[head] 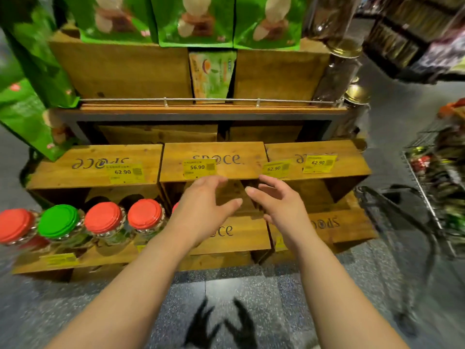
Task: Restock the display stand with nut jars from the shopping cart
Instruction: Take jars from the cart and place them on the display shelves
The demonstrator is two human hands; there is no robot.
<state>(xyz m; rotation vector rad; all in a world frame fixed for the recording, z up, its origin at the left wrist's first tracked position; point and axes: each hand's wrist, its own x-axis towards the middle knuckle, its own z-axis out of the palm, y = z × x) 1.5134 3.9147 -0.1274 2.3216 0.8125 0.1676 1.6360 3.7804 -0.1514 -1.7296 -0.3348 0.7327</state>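
A wooden display stand (214, 159) of stacked crates fills the view ahead. On its low left ledge stand several clear nut jars: red lids (103, 217) (144, 214) (13, 225) and one green lid (58, 221). A further red lid (175, 207) peeks out behind my left wrist. My left hand (203, 210) and my right hand (276, 205) reach side by side toward the middle crate opening, fingers relaxed, holding nothing. The shopping cart (425, 187) stands at the right edge, blurred, with goods in it.
Green snack bags (193, 21) hang on the top tier and down the left side. Tall glass jars with gold lids (352, 51) stand at the stand's upper right corner. Yellow price tags (200, 167) sit on the crates. Grey speckled floor lies below; dark shelving is far right.
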